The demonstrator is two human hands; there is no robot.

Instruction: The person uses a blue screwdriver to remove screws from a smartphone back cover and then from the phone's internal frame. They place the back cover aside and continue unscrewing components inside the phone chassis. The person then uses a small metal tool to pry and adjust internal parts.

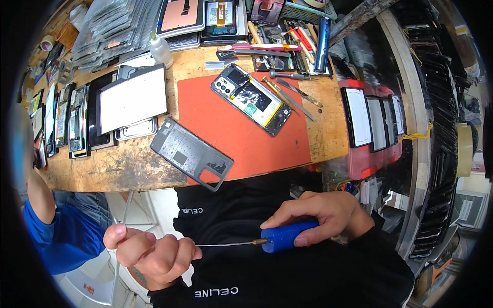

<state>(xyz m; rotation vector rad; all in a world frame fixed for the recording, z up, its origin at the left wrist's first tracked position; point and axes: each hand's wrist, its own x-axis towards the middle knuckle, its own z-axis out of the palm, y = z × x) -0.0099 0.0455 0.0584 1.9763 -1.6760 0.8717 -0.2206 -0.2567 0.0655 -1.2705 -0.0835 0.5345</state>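
Observation:
My right hand (323, 218) grips a blue block-shaped tool (282, 236) with a brass fitting (259, 241). A thin metal rod (226, 244) runs leftward from the fitting into the curled fingers of my left hand (154, 254), low in the view. Beyond my hands, an opened phone (246, 95) with exposed battery and camera module lies tilted on an orange mat (200, 108). A detached dark grey back cover (185, 149) rests at the mat's lower left edge. Slim metal picks (300, 105) lie right of the phone.
The worn wooden bench (123, 169) holds stacked screens (131, 97), phone parts, a squeeze bottle (160, 51) and a tool pile (285, 41). A red case (359, 161) and packed rack (436, 154) stand right. Another person's arm in blue (61, 241) is at left.

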